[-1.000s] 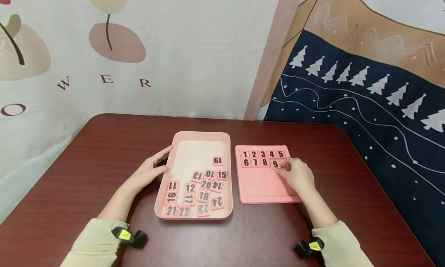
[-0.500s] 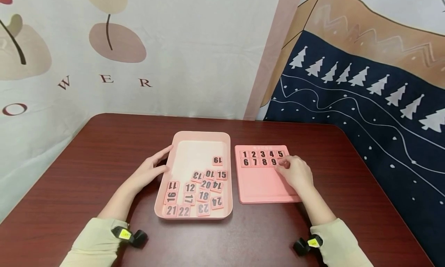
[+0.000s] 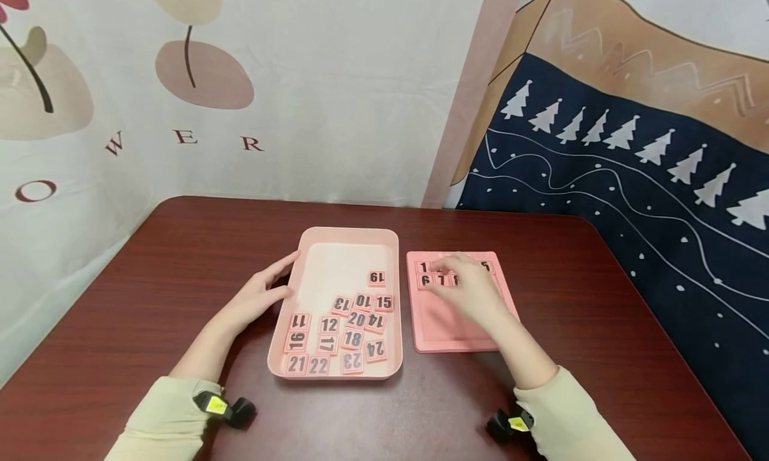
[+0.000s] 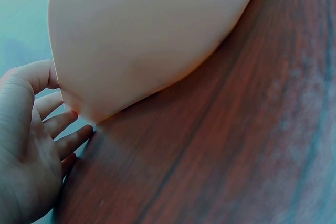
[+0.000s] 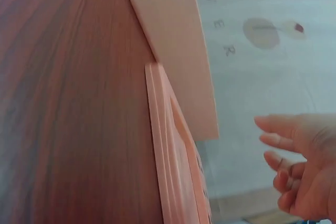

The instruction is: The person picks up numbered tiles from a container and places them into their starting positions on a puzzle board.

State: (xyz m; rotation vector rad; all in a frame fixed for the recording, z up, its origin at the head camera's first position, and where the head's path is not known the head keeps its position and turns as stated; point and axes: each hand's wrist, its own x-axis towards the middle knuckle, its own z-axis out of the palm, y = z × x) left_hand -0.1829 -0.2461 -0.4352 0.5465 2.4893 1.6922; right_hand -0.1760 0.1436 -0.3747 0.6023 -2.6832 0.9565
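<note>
My left hand rests against the left wall of a pink tray, its fingers fairly straight along the side. Loose number tiles lie in the tray, some upside down or sideways, among them a 19 tile and a 15 tile. Right of it lies a pink number board with tiles in two rows at its top. Over those rows hovers my right hand, thumb and fingers apart with nothing between them, as the right wrist view also shows. It hides several of the set tiles.
Both things lie on a dark red wooden table, a narrow strip apart. Behind hangs a pale printed cloth, with a navy tree-patterned cloth at the right. Each sleeve carries a black wrist camera.
The 9 tile, slightly crooked at first, was straightened into the second row. My right hand then let go of it and moved left across the board. The left hand stayed at the tray.
</note>
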